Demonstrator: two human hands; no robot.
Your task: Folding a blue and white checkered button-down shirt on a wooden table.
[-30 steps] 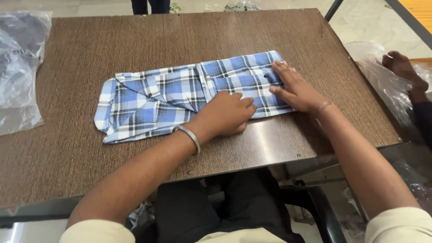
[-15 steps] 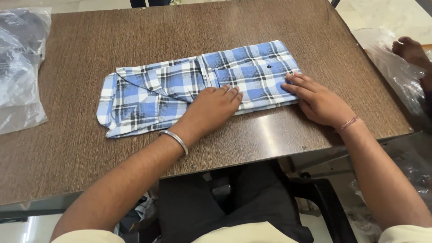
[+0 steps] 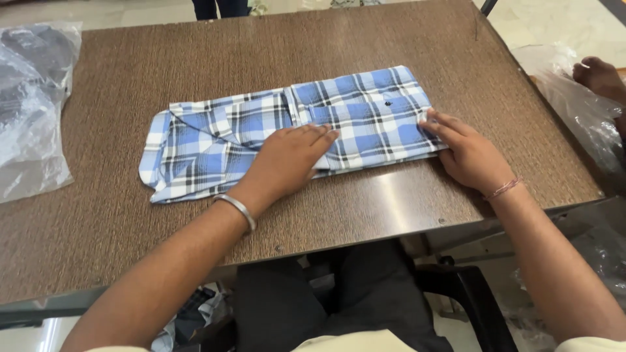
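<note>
Nothing is clamped in either grip: both hands are laid flat, fingers extended and together, on a folded blue, white and black plaid shirt. The left hand is pressed palm down on the middle of the shirt's near edge, fingertips pointed toward the right; a metal bangle is worn at that wrist. The right hand is set at the shirt's right end, its fingertips resting on the fabric and its heel on the tabletop; a thin thread band is seen around its wrist.

The shirt is spread lengthwise across the middle of the brown wood-grain tabletop, folded into a long narrow rectangle, with the collar end at the left. Clear plastic bags holding dark items are lain at the left edge of the tabletop, well apart from the shirt. Beyond the right edge, another person's hand is seen on crinkled clear plastic.
</note>
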